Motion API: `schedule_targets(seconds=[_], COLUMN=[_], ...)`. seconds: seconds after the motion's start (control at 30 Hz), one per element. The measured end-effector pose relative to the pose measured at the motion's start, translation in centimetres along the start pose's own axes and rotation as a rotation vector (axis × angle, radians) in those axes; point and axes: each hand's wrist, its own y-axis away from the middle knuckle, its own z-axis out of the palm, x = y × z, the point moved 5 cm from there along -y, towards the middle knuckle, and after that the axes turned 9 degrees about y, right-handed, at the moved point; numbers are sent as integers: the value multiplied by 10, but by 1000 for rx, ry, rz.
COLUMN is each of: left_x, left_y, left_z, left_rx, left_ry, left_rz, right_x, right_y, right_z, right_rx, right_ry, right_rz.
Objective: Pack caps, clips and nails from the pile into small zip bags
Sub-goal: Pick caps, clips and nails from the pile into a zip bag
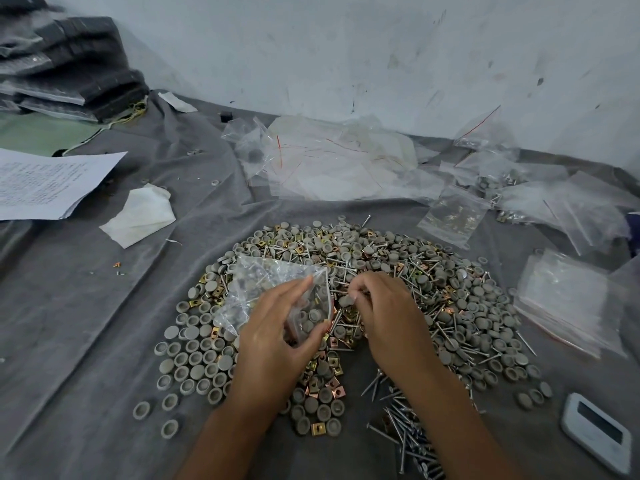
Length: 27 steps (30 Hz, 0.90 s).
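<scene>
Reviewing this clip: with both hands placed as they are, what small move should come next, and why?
Probably move the right hand a little left and drop its pinched grey cap into the zip bag. The left hand holds the bag's mouth open toward it, and the cap hangs just beside that opening, above the pile.

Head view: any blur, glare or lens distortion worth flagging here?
Head view: wide-angle bending at the edges; the folded dark fabric top left is smeared; soft, even light, faint shadows; the pile and both hands are sharp; mild sheen on the zip bag.
</scene>
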Motion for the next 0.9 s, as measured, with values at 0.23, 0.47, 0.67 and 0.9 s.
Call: schedule_targets(seconds=[0.23,0.47,0.67,0.9], left_x=[1,-1,1,3], left_y=[0,0,0,-1], left_z=[0,1,1,-1], left_rx=[6,-3,-1,-2], left_ry=[-8,-3,4,2], left_rz=[9,3,9,10], right_x=[-5,0,-1,-9], right_y=[9,14,18,16], right_z=[1,5,3,4], right_rx=[-140,-149,-168,-209], right_ry=[58,45,93,185], right_rz=[-87,-39,-85,-169])
